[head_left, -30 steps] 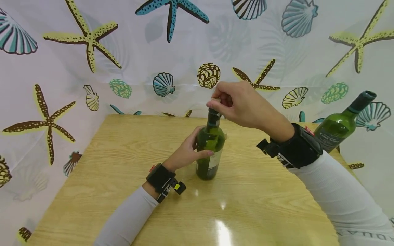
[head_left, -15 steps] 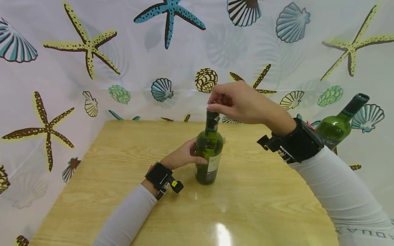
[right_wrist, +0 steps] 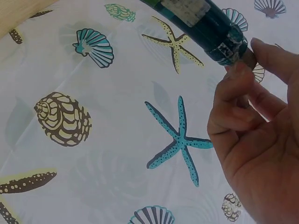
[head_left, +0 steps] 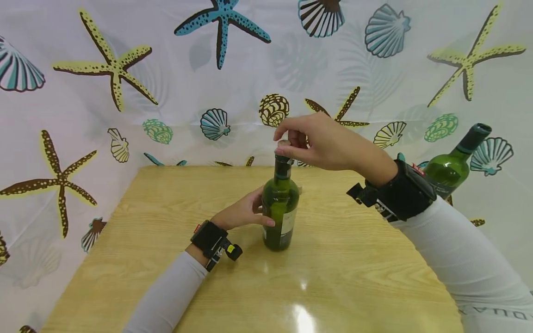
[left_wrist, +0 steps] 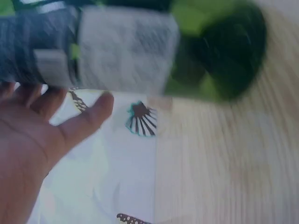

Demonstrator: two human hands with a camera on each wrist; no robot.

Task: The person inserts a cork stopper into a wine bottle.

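Observation:
A green wine bottle stands upright on the wooden table, with a dark neck and a pale label. My left hand holds its body from the left, thumb across the front and fingers behind the glass. Over the bottle's mouth, my right hand pinches a cork between thumb and fingers. The right wrist view shows the cork sitting at the end of the neck, the right hand around it. How deep the cork sits cannot be told. The left wrist view is blurred.
A second green wine bottle, its mouth uncovered, is at the back right, partly hidden by my right wrist. Behind the held bottle a small pale object peeks out. A curtain printed with shells and starfish hangs behind the table.
The head view has shifted slightly. My right fingers have moved a little around the cork, whose top shows again after being covered half a second ago. My left hand keeps holding the bottle.

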